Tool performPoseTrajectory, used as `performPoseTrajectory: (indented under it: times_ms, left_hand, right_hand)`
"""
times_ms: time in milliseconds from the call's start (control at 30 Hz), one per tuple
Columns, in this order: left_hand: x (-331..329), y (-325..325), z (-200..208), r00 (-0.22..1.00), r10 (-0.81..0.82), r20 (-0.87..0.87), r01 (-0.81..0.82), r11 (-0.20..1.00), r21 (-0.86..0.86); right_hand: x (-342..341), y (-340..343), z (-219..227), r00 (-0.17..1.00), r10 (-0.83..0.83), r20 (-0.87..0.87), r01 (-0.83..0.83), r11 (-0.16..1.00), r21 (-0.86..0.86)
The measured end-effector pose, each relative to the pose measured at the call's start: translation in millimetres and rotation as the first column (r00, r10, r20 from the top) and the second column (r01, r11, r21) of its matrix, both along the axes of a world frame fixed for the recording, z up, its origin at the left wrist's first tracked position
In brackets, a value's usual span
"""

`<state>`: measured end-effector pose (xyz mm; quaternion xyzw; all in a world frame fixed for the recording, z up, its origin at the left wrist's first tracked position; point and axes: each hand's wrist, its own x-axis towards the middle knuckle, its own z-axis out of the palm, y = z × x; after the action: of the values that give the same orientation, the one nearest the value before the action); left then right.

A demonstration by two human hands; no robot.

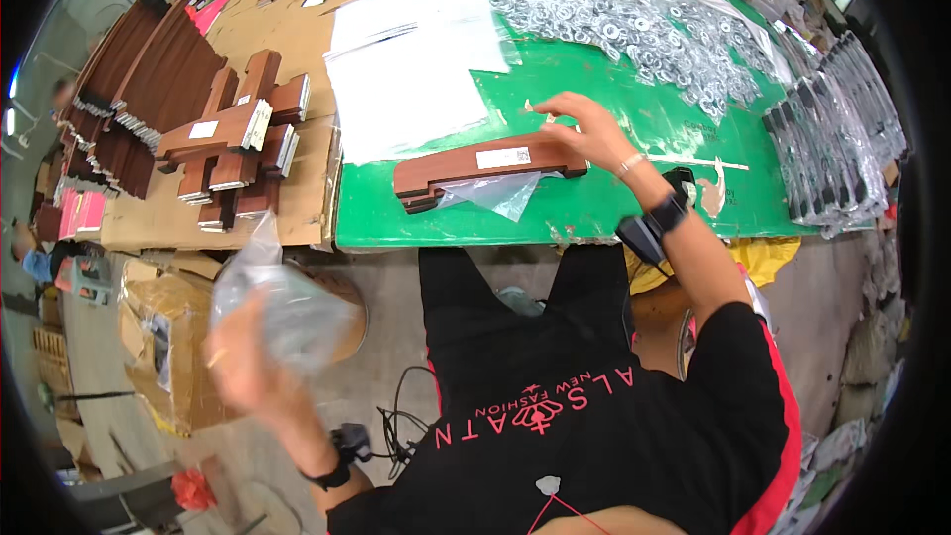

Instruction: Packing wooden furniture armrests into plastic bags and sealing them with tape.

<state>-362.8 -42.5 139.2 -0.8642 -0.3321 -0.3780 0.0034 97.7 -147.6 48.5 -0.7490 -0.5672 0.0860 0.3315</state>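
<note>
Head view: green desk (371,210) spans the mid. & upper area, w/ cardboard (313,178) adjoining on L. Tall rows of dk brown boards (163,64) stand at the far L; loose white sheets (406,89) lie on the green's L side. Big heap of silvery rings (634,25) is R of them, bagged dk parts (832,144) stacked at the R end. Brown slats (238,129) are piled crosswise on the cardboard.

Arched brown board (436,173), apparently doubled, lies near the desk's front edge, below the sheets, partly over a clear plastic sleeve (510,198). L hand (243,357), blurred, is off the desk, fingers gripping a clear plastic bag (292,312). R hand (591,134) is at the board's R end, fingers curved & parted; unclear if they grip it. Smallest: white label (502,158) atop the board.
</note>
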Motion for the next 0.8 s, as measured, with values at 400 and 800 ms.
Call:
performPoseTrajectory:
  times_ms: [400, 800]
  left_hand:
    - [243.0, -3.6, -193.7, 0.826, 0.11, 0.553, 0.564, -0.179, -0.806]
    - [187.5, -20.3, -166.6, 0.865, -0.13, 0.485, 0.484, -0.037, -0.874]
  right_hand:
    - [41.4, 70.2, -28.8, 0.911, 0.403, -0.091, -0.376, 0.717, -0.586]
    - [-66.9, -18.8, -7.7, 0.947, 0.216, 0.237, -0.18, 0.97, -0.162]
